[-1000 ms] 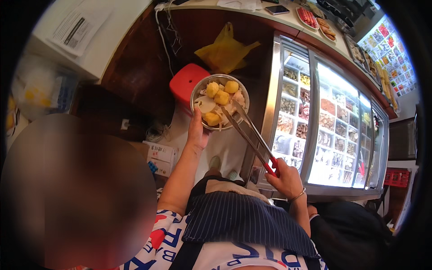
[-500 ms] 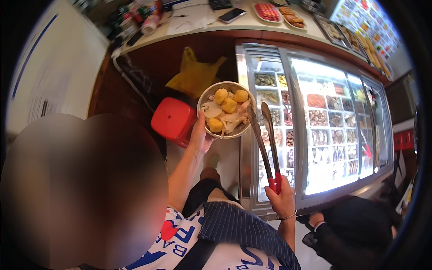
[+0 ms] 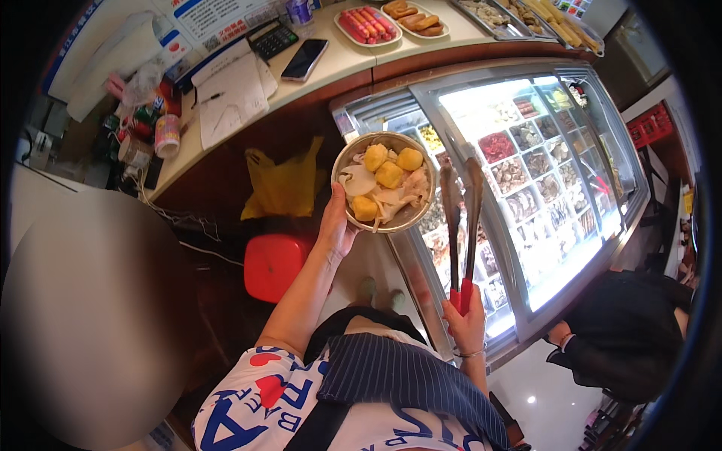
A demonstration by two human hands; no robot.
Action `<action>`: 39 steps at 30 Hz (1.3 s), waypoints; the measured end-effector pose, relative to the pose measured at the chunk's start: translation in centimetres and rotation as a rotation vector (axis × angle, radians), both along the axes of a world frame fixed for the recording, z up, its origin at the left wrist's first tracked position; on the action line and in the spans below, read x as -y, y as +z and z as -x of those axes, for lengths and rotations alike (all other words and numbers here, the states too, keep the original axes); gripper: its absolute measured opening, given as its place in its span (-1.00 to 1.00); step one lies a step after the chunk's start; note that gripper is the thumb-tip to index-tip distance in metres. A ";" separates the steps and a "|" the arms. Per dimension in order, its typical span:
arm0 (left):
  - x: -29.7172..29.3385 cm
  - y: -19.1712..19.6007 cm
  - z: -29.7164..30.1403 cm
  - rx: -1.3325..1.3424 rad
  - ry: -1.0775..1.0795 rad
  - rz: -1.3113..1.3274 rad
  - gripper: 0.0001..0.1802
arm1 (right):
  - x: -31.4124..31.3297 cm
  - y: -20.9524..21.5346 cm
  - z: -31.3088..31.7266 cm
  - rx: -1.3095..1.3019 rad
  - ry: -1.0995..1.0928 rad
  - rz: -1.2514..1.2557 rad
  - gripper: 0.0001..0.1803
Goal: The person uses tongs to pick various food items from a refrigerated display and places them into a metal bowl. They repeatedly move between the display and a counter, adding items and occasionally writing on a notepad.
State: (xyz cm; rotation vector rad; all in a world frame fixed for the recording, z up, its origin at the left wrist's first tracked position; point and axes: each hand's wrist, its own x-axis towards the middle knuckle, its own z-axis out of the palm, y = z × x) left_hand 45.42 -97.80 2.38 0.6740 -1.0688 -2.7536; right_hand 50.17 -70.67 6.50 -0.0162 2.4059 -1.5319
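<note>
My left hand grips the lower left side of a round metal bowl, thumb at the rim. Inside lie several golden puffy cubes, a pale round slice and whitish, flat, ragged pieces. My right hand is closed round the red handles of long metal tongs. The tongs' jaws point away from me, apart from each other, with nothing between them. They stand to the right of the bowl, over the lit glass display case, which holds many compartments of food.
A counter runs behind, bearing a phone, calculator, papers, a plate of red sausages and trays of food. Below are a yellow plastic bag and a red stool. Another person in dark clothing is at the right.
My view has turned, so the counter and case appear tilted and more of the counter's left end shows. Both hands keep their hold; the tongs now stand more upright and slightly farther from the bowl.
</note>
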 end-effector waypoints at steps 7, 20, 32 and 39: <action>2.8 2.9 4.0 -0.025 -0.012 0.089 -0.33 | 1.5 0.4 3.3 0.083 -0.073 0.124 -0.67; 9.2 7.1 14.6 -0.015 -0.098 0.188 -0.35 | 8.3 1.2 14.5 -0.057 -0.064 0.276 -0.74; 19.1 10.9 35.8 -0.081 -0.393 0.246 -0.42 | 18.0 4.4 25.3 -0.014 -0.231 0.195 -0.59; 21.6 12.5 46.9 -0.053 -0.402 0.331 -0.44 | 20.1 4.7 28.7 0.054 -0.334 0.243 -0.59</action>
